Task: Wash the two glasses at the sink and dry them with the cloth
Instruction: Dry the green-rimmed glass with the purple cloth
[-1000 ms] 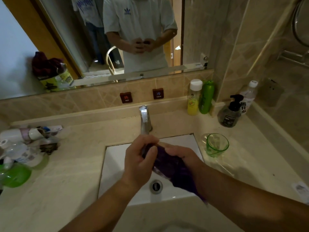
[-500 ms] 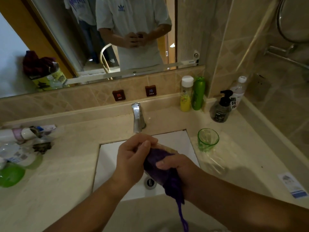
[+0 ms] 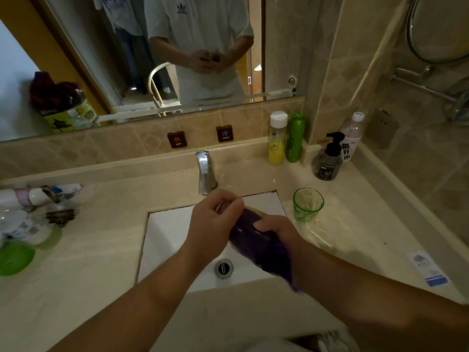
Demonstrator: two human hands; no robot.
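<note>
Over the white sink basin [image 3: 167,237] my two hands work on one glass. My left hand [image 3: 215,224] grips the clear glass [image 3: 224,207] at one end; only a bit of it shows between my fingers. My right hand [image 3: 276,232] grips the purple cloth [image 3: 253,240], which is wrapped around the rest of that glass and trails under my wrist. A green glass [image 3: 307,204] stands upright on the counter just right of the basin, apart from both hands.
The faucet [image 3: 204,171] rises behind my hands, and no water shows. Bottles [image 3: 276,141] and a pump dispenser [image 3: 327,161] line the back right corner. Toiletries [image 3: 33,212] and a green lid [image 3: 15,259] crowd the left counter. A paper card [image 3: 429,270] lies right.
Both hands stay over the basin. My right hand has shifted its grip on the cloth around the glass, and the cloth's hanging tail now bunches under my right wrist.
</note>
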